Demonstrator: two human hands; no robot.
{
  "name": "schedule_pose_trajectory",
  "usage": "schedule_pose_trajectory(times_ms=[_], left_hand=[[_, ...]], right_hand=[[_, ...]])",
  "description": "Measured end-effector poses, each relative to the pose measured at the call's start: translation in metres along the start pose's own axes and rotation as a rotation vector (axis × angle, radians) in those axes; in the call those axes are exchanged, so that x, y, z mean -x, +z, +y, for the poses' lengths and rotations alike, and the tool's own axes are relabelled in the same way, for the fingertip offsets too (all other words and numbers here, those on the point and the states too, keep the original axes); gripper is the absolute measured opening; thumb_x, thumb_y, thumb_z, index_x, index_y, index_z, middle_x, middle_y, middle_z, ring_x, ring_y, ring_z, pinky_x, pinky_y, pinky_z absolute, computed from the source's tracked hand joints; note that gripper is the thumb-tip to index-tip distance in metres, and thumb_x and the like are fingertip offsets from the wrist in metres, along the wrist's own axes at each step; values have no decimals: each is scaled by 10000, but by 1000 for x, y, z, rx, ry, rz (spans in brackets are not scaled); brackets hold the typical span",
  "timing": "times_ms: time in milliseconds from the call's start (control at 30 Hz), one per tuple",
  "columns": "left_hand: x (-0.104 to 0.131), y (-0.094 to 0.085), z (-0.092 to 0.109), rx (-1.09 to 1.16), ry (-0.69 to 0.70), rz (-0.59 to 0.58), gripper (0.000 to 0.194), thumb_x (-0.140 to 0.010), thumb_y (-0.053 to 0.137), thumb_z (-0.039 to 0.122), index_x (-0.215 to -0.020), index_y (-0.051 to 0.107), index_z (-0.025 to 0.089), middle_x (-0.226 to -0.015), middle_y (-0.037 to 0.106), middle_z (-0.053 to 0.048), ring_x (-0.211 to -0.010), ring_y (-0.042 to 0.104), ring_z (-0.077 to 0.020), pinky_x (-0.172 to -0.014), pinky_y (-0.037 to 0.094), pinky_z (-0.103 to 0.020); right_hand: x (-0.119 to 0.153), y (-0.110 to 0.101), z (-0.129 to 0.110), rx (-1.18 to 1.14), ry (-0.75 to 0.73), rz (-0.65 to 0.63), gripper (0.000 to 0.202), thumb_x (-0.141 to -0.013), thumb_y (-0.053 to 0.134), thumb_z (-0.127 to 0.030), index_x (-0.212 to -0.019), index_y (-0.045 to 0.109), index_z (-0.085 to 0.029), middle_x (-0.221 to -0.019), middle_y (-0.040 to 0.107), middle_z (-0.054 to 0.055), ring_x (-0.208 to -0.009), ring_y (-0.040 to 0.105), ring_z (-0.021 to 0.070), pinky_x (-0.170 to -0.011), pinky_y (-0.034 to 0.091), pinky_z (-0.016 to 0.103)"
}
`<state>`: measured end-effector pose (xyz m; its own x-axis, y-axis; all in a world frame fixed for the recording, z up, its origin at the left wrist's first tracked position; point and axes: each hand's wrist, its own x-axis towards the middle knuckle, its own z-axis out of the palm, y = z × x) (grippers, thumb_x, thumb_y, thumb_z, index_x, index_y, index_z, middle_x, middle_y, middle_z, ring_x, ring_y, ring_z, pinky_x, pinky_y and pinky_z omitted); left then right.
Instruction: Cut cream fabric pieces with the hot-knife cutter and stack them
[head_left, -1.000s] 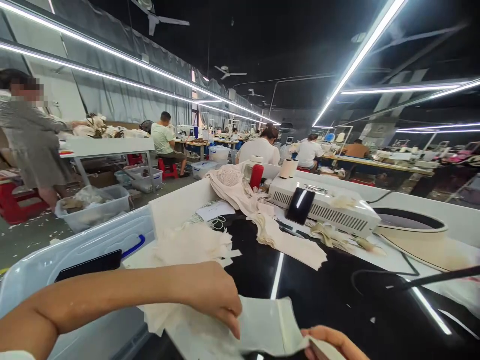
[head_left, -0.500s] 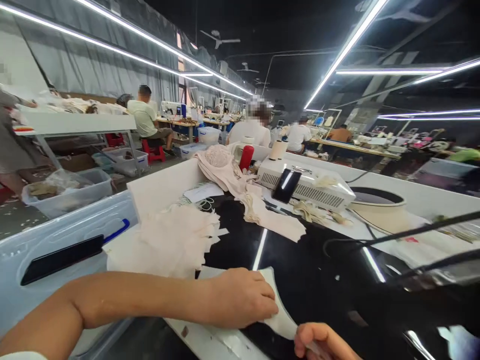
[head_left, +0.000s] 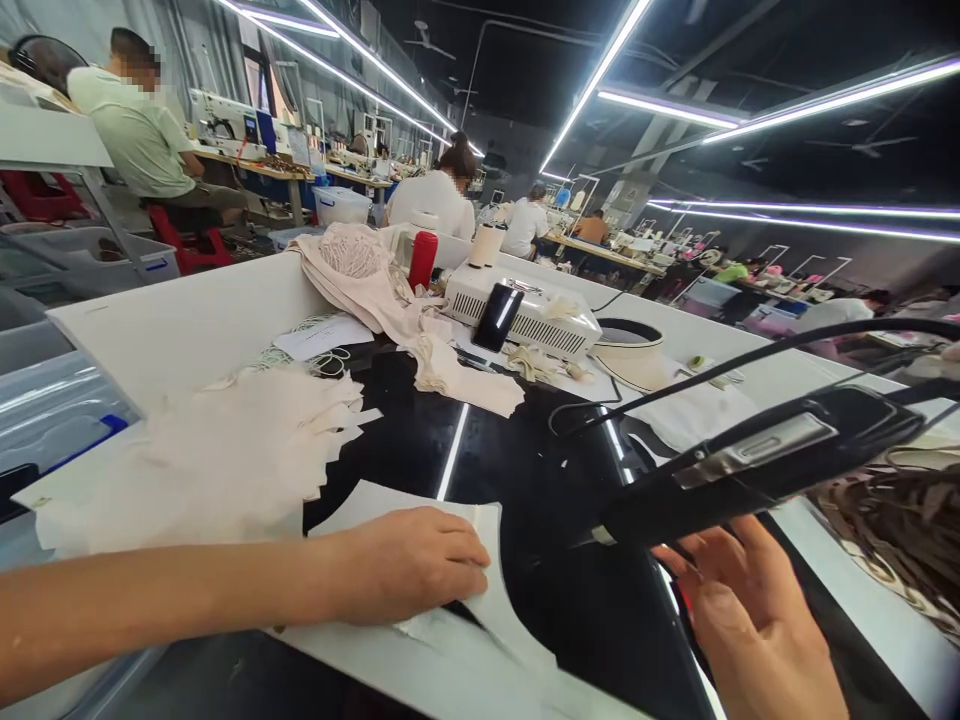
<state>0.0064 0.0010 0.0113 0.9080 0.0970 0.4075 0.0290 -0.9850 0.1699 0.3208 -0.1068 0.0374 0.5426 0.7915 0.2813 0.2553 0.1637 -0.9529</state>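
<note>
My left hand [head_left: 420,565] rests on a pale, curved-edge fabric piece [head_left: 364,505] at the near edge of the glossy black work surface [head_left: 555,590]. Its fingers are bent and pressed together on the cloth; the fingertips are partly hidden. To the right, my right hand [head_left: 765,630] is raised with fingers apart and holds nothing that I can see. Just above it, partly covering the fingertips, is a long black device [head_left: 765,470] with a metal plate and black cables. I cannot tell whether the fingers touch it.
Pale fabric pieces [head_left: 217,450] lie heaped at left. Farther back are a lace-cup garment [head_left: 352,255], a phone [head_left: 497,318] leaning on a white vented box [head_left: 547,315], a red spool [head_left: 423,262] and a round rimmed container [head_left: 630,350]. Brown strips [head_left: 892,530] lie at right. People sit at machines beyond.
The view has swung right. My right hand has left the fabric corner and moved right, opening beside the black device. My left hand stays on the fabric piece.
</note>
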Motion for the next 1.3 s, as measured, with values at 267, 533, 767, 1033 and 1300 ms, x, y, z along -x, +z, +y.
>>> schedule_pose_trajectory(times_ms=[267,533,767,1033,1300], left_hand=[[-14,-1,5,11,60,-6,239,-944,569,-10,-1082,661,161,-1152,748,-71,-1047,688,-176,-963,538,-285],[-26,16,3,-209,10,56,243,-909,571,-17,-1055,639,165,-1055,728,-95,-960,679,-200,-807,516,-294],[-25,23,4,-279,-2,110,177,-954,570,32,-1038,653,163,-1080,727,-122,-1009,664,-221,-797,506,-309],[-29,20,6,-277,-20,110,178,-972,546,29,-1039,648,159,-1074,726,-113,-966,662,-206,-756,494,-300],[-28,20,6,-264,-35,94,174,-982,539,44,-1039,658,157,-1089,726,-113,-1012,652,-212,-776,501,-302]], right_hand=[[-21,70,-57,-226,-239,105,538,-739,904,-527,-1144,645,-285,-1109,722,40,-933,721,242,-866,595,452],[-25,113,-54,-251,-378,128,484,-867,811,-341,-1282,573,-268,-892,653,-34,-645,618,138,-607,554,310],[-30,138,-40,-385,-334,31,478,-889,749,-357,-1311,538,-284,-846,627,-49,-623,598,128,-593,566,299],[-29,137,-47,-467,-294,-9,458,-857,762,-355,-1251,545,-268,-814,630,-50,-615,593,130,-546,544,276],[-26,134,-49,-489,-297,-19,386,-848,751,-330,-1170,550,-259,-794,626,-47,-604,597,130,-526,539,271]])
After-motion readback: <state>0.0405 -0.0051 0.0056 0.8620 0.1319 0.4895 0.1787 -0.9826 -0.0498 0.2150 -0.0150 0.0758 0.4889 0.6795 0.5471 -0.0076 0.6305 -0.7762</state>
